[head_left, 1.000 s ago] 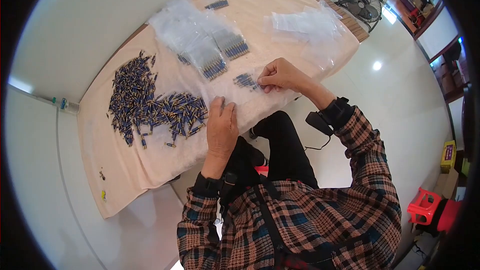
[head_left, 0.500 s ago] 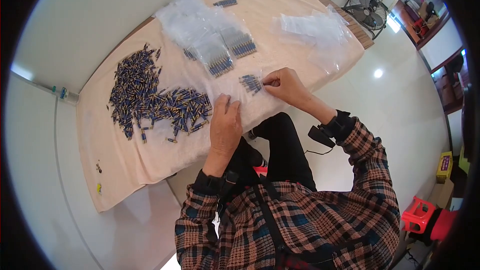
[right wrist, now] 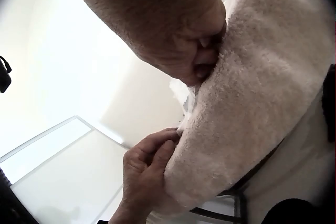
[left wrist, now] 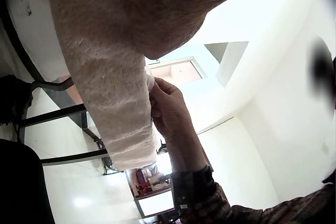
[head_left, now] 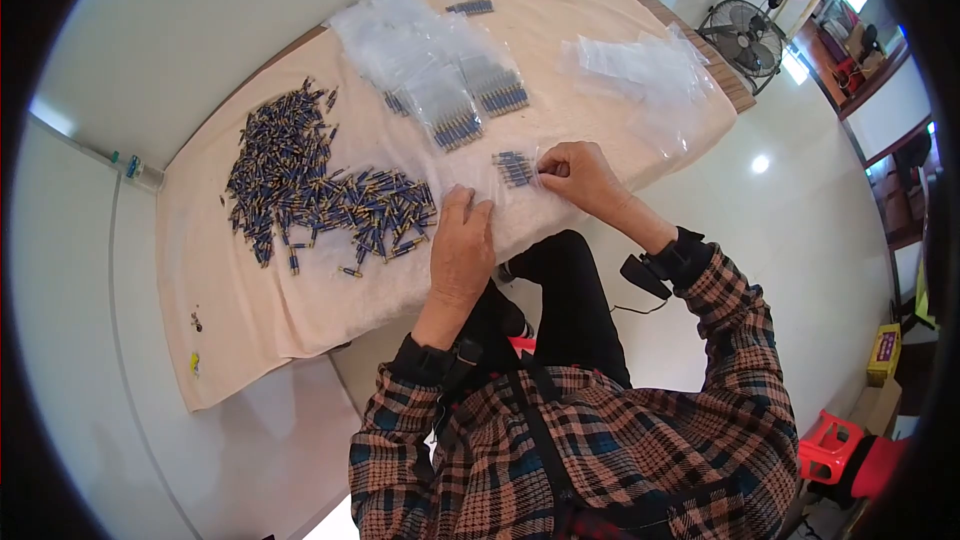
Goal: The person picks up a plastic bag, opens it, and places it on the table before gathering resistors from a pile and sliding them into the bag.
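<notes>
A clear plastic bag [head_left: 484,176] lies near the table's front edge, with a short row of slim blue-and-gold metal plugs [head_left: 515,169] at its right end. My right hand [head_left: 583,180] pinches the bag's right edge between thumb and curled fingers, just beside the plugs. At the bag's left end, my left hand [head_left: 463,252] holds the plastic between thumb and index finger; in the right wrist view the left hand [right wrist: 144,174] has its fingertips together at the film. A large loose pile of the same plugs [head_left: 285,165] spreads left of the left hand.
Filled bags of plugs [head_left: 458,128] lie overlapping at the back middle. Flat plastic bags [head_left: 640,75] are stacked at the back right. A cream towel [head_left: 300,310] covers the table, which meets a wall at left. A fan [head_left: 745,35] stands beyond the right end.
The right fingers have drawn back from over the plugs to the bag's edge. The plugs lie in a straighter row. The left hand stays at the bag's other end. The head view has shifted slightly.
</notes>
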A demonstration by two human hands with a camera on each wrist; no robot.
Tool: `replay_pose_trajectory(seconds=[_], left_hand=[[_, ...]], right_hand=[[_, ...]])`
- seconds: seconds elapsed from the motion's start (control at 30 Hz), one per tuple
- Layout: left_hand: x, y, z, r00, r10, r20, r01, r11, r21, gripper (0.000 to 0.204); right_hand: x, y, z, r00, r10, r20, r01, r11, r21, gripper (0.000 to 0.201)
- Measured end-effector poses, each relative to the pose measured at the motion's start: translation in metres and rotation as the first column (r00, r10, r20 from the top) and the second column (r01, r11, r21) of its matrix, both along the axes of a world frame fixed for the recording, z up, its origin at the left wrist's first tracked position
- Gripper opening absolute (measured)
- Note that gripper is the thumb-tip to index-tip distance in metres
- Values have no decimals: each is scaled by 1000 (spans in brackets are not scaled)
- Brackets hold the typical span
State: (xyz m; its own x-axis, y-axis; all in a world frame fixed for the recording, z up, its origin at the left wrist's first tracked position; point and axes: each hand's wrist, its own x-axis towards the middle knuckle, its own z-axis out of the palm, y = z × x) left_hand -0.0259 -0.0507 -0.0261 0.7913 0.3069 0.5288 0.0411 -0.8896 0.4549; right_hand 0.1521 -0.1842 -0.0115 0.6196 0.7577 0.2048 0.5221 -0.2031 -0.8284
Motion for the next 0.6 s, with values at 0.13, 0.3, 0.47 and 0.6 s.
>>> replay_pose_trajectory(seconds=[0.13, 0.3, 0.47, 0.6], left_hand=[[0, 1, 0, 1000, -3, 17, 3, 1000, -6, 22], [1, 1, -1, 1000, -1, 26, 1, 1000, 8, 21], [0, 1, 0, 1000, -4, 20, 4, 1000, 17, 21], [0, 1, 0, 1000, -8, 20, 7, 1000, 19, 22]], right_hand=[[-2, 1, 2, 1000, -13, 2, 13, 1000, -25, 14], [-5, 0, 7, 999, -32, -22, 31, 998, -63, 15], [-5, 1, 1, 999, -39, 13, 39, 997, -65, 15], [-6, 0, -1, 998, -44, 36, 45, 998, -36, 14]])
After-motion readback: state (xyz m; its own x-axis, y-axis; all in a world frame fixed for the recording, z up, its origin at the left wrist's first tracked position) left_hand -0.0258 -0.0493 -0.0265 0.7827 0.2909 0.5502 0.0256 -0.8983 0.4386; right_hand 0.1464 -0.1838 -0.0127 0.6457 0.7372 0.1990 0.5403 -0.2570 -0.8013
